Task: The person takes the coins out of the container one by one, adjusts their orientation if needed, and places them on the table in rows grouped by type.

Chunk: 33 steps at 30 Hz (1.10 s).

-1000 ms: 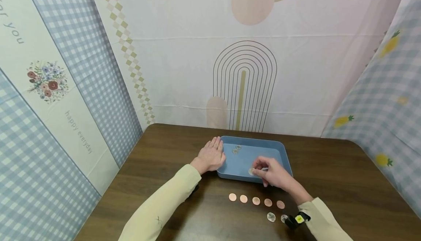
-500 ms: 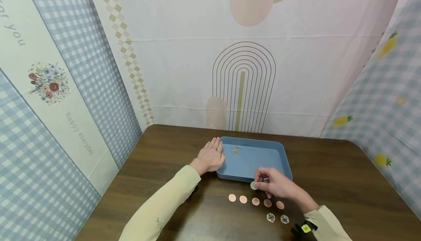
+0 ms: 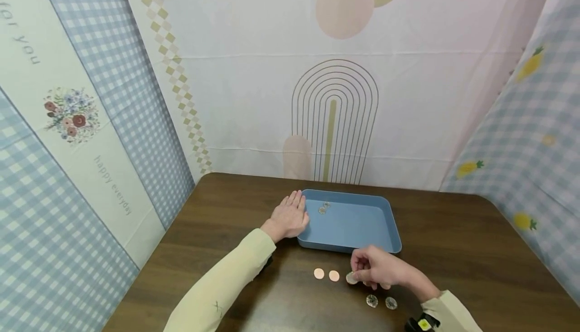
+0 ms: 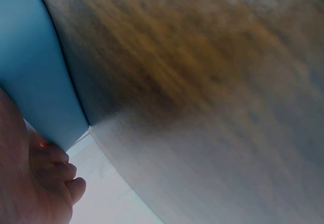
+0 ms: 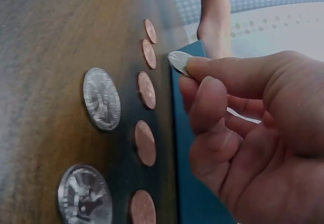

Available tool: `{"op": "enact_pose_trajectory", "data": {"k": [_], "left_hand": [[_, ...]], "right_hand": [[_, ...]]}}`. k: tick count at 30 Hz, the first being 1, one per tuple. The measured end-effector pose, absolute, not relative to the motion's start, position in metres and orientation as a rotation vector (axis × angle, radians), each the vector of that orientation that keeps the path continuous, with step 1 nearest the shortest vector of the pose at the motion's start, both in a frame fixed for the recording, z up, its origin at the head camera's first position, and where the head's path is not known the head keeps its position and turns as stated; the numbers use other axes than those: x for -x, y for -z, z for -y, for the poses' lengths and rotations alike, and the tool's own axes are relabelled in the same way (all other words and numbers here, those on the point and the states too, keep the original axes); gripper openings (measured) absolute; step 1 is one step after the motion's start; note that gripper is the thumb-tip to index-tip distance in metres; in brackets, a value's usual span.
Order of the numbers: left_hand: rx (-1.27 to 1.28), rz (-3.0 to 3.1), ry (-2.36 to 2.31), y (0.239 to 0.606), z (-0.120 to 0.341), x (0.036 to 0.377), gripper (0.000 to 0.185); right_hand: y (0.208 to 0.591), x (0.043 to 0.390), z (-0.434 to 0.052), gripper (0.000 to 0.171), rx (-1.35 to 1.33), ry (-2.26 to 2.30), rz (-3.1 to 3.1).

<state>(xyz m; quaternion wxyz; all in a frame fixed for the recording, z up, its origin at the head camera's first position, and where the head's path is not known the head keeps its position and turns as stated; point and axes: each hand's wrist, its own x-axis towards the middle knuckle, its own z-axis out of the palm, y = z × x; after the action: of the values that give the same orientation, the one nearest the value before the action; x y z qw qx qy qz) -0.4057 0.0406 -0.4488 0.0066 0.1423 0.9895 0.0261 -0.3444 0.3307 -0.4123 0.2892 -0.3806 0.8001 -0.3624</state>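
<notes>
My right hand (image 3: 379, 267) pinches a silver coin (image 5: 179, 62) between thumb and fingertips, held over the row of copper coins (image 3: 334, 275). In the right wrist view this row shows as several copper coins (image 5: 146, 90) lying flat on the table; in the head view my hand covers part of it. Two silver coins (image 3: 372, 301) lie nearer to me, below the row. My left hand (image 3: 289, 216) rests with straight fingers against the left side of the blue tray (image 3: 349, 249). Inside the tray, near its far left corner, are two more silver coins (image 3: 322, 210).
The brown wooden table (image 3: 235, 201) extends on both sides of the tray. A patterned white cloth (image 3: 244, 95) hangs behind its back edge, and blue checked cloths (image 3: 521, 171) hang at the sides.
My right hand has carried the silver coin out of the tray, over its front rim and toward me to the copper row. My left hand has stayed at the tray.
</notes>
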Motion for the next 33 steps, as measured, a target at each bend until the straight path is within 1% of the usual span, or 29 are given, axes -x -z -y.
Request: {"op": "enact_pose_trajectory", "data": {"k": [7, 14, 19, 24, 33], "left_hand": [[-0.445, -3.106, -0.076, 0.449, -0.041, 0.405, 0.062], [-0.462, -3.118, -0.059, 0.450, -0.041, 0.403, 0.062], [-0.464, -3.122, -0.051, 0.448, -0.040, 0.403, 0.062], [-0.454, -3.115, -0.047, 0.448, -0.041, 0.404, 0.062], [-0.455, -3.108, -0.041, 0.447, -0.041, 0.404, 0.062]], "right_hand": [[0.417, 0.339, -0.329, 0.011, 1.027, 0.856, -2.109], [0.421, 0.336, -0.329, 0.016, 1.016, 0.835, -2.063], [0.419, 0.338, -0.325, 0.014, 1.077, 0.739, -2.151], [0.414, 0.337, -0.321, 0.016, 1.144, 0.631, -2.239], [0.413, 0.333, -0.315, 0.017, 1.124, 0.538, -2.283]]}}
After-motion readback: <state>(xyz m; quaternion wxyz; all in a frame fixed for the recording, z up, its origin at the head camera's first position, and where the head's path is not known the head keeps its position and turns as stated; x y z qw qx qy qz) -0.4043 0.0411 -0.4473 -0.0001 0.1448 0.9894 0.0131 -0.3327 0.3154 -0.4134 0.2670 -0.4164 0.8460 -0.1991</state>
